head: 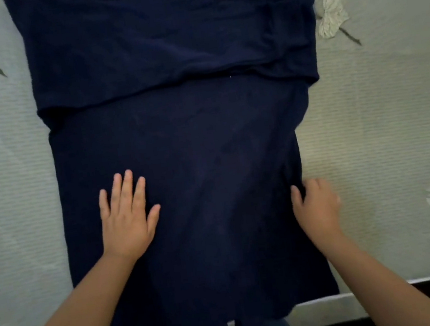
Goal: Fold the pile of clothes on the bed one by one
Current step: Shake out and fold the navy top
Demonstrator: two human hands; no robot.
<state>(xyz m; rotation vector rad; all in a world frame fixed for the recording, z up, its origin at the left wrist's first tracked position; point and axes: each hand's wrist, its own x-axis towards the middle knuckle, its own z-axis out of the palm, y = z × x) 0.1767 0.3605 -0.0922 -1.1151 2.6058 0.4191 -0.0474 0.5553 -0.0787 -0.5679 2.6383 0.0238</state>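
I see one navy garment (pixel 178 140) spread over the bed's (pixel 365 117) near edge. My left hand (pixel 126 222) lies flat, fingers spread, on it; my right hand (pixel 315 204) pinches its right edge.

I am seeing a dark navy garment (pixel 179 145) lying spread flat on the bed (pixel 365 117), its far portion folded over, its near hem hanging over the bed's edge.
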